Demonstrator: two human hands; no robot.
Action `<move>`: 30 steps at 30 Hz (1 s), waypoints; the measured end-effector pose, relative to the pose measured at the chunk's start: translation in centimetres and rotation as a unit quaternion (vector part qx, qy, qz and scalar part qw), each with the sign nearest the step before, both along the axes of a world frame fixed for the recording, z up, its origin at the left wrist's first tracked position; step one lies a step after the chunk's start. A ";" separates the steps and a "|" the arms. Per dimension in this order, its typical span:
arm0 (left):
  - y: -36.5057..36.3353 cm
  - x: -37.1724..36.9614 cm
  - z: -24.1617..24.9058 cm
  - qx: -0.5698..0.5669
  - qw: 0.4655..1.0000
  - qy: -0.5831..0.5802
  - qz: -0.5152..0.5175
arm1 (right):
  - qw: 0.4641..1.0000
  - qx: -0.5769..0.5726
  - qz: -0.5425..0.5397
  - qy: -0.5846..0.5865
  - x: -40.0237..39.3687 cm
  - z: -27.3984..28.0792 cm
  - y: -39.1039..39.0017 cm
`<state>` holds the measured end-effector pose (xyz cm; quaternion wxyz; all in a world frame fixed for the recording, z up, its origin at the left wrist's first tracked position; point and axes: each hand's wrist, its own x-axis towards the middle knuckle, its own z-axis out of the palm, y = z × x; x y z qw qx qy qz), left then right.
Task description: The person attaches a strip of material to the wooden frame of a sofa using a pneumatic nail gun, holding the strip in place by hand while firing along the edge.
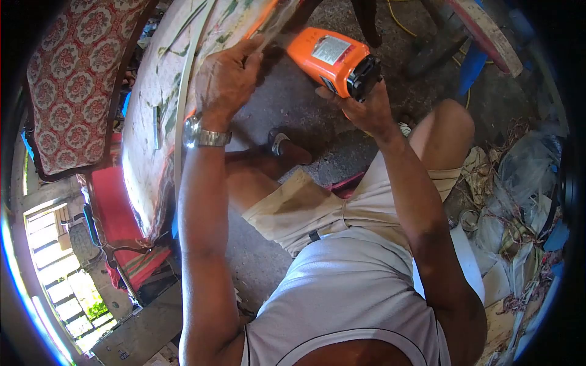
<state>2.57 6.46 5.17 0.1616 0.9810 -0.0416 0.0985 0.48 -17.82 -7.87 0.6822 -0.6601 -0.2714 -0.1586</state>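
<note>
My right hand (369, 113) is wrapped round the black end of an orange power tool (326, 58) with a white label; its exact kind I cannot make out. The narrower front of the tool points up and left, close to the edge of a padded furniture piece (152, 116) in pale floral cloth. At that edge, my left hand (229, 76) is closed with fingers and thumb together on the cloth border, near an orange strip (259, 21). A pale flat band (186, 85) runs down the padded piece beside my left wrist.
A chair part in red patterned upholstery (73, 85) stands at the left, above a red-covered seat (116, 201). Plastic bags and scraps (519, 201) lie at the right. A worn round-edged board (488, 36) and a yellow cord (400, 21) are at the upper right.
</note>
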 end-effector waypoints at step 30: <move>-1.8 -0.4 5.5 -0.001 0.982 0.181 0.050 | 0.990 0.000 0.015 0.140 -2.2 1.0 -1.1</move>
